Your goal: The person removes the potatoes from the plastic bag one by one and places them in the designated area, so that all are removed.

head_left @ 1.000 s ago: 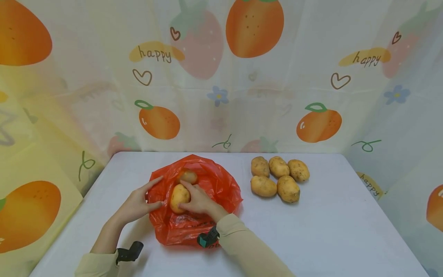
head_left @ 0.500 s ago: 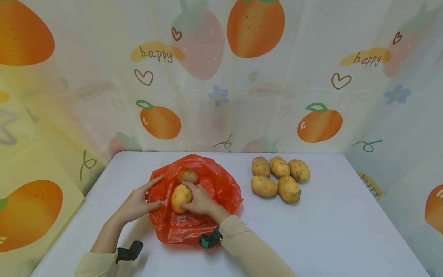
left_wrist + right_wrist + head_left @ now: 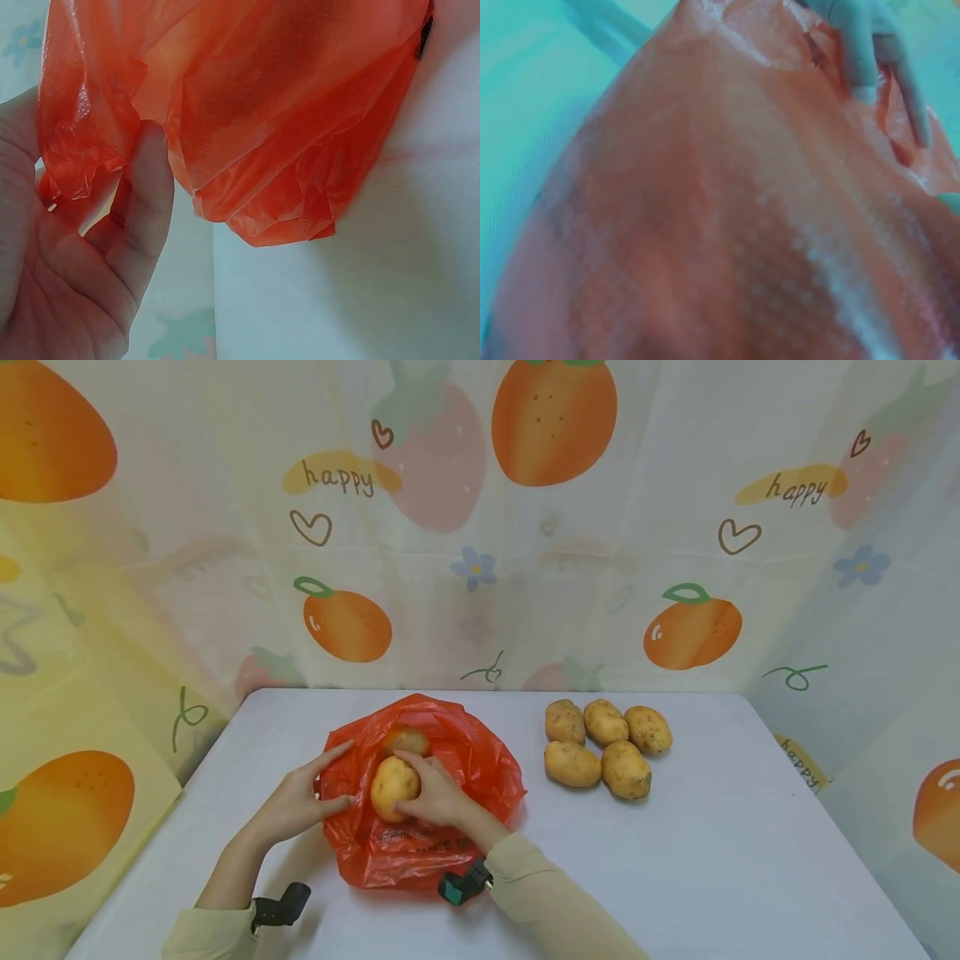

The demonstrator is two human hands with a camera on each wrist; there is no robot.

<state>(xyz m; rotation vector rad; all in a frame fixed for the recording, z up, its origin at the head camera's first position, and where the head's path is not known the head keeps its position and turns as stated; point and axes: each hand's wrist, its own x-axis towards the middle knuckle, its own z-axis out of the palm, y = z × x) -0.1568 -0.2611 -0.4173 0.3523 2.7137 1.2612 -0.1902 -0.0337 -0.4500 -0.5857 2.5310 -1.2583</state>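
Observation:
A red plastic bag stands with its mouth spread on the table. My right hand reaches into the mouth and grips a potato between thumb and fingers. Behind it, another potato lies inside the bag, partly covered. At the bag's left side, my left hand holds the rim, its thumb and fingers apart in the head view. The left wrist view has the fingers bent around the gathered red film. Fingers also show in the right wrist view beyond the bag; whose hand they belong to, I cannot tell.
Several potatoes sit grouped in two rows to the right of the bag. The white table carries everything, and a fruit-print curtain hangs along its back. Each wrist wears a small black camera.
My right hand and the potato in it have shifted slightly right and seem a little higher in the bag's mouth. The left hand has stayed at the rim.

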